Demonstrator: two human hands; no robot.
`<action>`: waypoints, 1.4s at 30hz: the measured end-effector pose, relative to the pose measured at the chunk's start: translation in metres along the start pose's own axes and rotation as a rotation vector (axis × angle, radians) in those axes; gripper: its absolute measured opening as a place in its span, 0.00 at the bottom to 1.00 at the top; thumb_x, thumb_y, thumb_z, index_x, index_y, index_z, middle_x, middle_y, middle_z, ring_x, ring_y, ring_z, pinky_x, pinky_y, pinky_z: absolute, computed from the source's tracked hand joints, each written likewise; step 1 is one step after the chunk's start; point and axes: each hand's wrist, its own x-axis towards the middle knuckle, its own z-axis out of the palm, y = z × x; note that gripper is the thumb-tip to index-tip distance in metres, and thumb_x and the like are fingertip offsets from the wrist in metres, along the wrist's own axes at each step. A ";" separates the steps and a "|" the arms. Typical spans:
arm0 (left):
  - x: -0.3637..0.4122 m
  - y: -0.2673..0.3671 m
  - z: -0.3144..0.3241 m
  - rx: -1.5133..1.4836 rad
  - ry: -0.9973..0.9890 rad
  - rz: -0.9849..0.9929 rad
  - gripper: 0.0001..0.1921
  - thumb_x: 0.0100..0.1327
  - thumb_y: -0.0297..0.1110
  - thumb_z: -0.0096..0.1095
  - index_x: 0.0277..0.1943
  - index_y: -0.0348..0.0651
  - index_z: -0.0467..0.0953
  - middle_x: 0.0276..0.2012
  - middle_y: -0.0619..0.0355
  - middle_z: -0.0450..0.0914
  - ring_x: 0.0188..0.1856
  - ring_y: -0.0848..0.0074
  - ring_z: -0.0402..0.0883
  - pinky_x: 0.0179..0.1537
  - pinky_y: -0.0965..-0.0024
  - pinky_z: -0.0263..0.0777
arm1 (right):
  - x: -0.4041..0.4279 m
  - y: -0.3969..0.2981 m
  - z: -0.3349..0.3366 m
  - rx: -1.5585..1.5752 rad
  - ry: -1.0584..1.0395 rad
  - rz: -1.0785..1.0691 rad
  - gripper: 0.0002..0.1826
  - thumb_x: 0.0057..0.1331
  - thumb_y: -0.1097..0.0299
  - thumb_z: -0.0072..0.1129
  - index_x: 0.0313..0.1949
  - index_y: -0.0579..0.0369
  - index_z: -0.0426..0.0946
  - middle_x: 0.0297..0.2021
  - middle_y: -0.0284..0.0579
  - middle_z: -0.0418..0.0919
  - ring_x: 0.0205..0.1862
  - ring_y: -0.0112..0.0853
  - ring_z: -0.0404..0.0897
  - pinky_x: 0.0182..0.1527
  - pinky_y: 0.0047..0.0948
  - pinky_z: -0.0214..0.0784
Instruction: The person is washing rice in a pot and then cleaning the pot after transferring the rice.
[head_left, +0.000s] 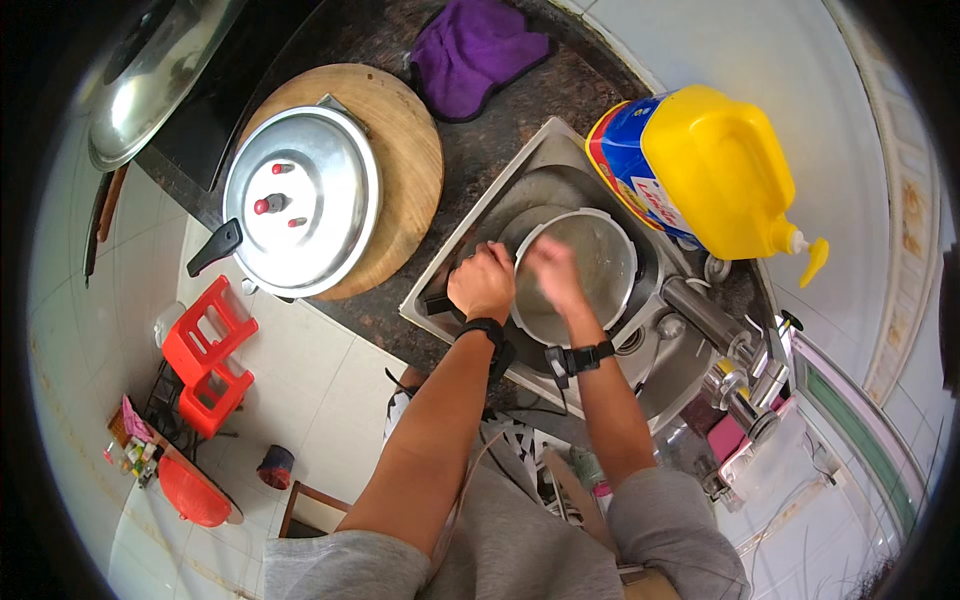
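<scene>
A metal pressure cooker pot (611, 300) stands in the steel sink (442, 262), with cloudy liquid visible inside. Closed at the pot's left side is my left hand (484, 281); the end of a black handle sticks out beside it, and the fingers hide the rest. My right hand (553, 271), blurred, is over the left part of the pot's opening; whether it holds anything cannot be made out. The pressure cooker lid (322, 217), silver with a black handle and red-tipped valves, rests on a round wooden board (409, 165) left of the sink.
A purple cloth (476, 56) lies on the dark counter behind the sink. Right of it stands a large yellow pump bottle (705, 172). The faucet (750, 390) and a ladle-like utensil (670, 328) are at the sink's right. Red plastic stools (206, 337) stand at lower left.
</scene>
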 end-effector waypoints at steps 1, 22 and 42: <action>0.001 0.000 0.000 -0.003 0.001 0.001 0.21 0.70 0.43 0.50 0.25 0.42 0.82 0.21 0.43 0.83 0.25 0.50 0.85 0.30 0.53 0.80 | -0.014 0.006 0.000 -0.098 -0.208 0.045 0.11 0.63 0.79 0.50 0.41 0.63 0.80 0.34 0.48 0.82 0.39 0.35 0.81 0.44 0.37 0.73; 0.004 -0.002 -0.001 0.025 -0.053 -0.066 0.22 0.70 0.45 0.48 0.27 0.42 0.83 0.24 0.42 0.84 0.27 0.48 0.86 0.33 0.51 0.80 | -0.013 0.058 -0.031 -1.154 -0.591 0.150 0.11 0.56 0.70 0.63 0.37 0.62 0.85 0.41 0.67 0.83 0.48 0.55 0.82 0.52 0.45 0.75; 0.006 0.004 -0.008 -0.012 -0.162 -0.090 0.24 0.72 0.47 0.46 0.31 0.40 0.84 0.26 0.39 0.84 0.31 0.45 0.85 0.37 0.48 0.80 | 0.059 0.062 -0.023 -0.890 0.164 -0.287 0.13 0.59 0.79 0.57 0.44 0.65 0.80 0.44 0.65 0.81 0.49 0.64 0.78 0.51 0.51 0.74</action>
